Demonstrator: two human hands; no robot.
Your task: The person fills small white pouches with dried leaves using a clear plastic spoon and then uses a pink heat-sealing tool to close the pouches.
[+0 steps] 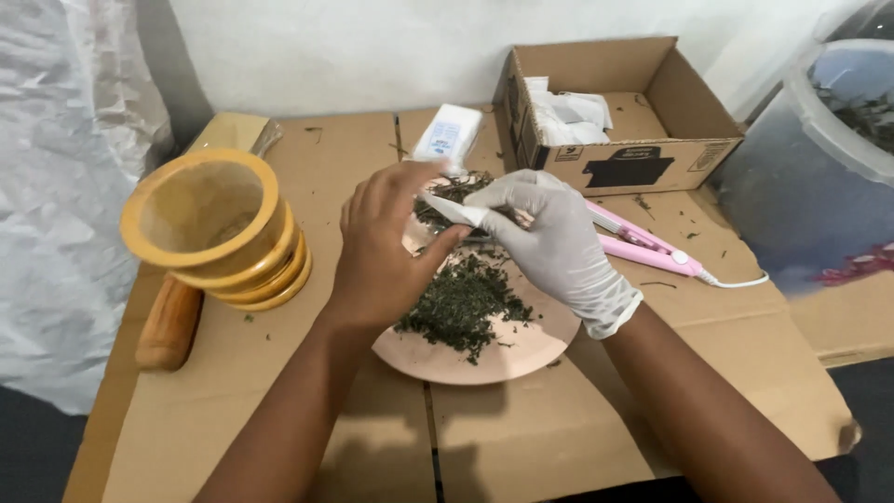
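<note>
Bare left hand (386, 244) and white-gloved right hand (549, 240) meet above the round pink plate (521, 349), pinching between them a small white paper sachet (453, 212). On the plate lies a heap of dried green herb (461, 303). Left of the plate: a yellow wooden mortar (216, 228). Right of it: a pink heat sealer (647, 247). Behind it: an open cardboard box (619, 112).
</note>
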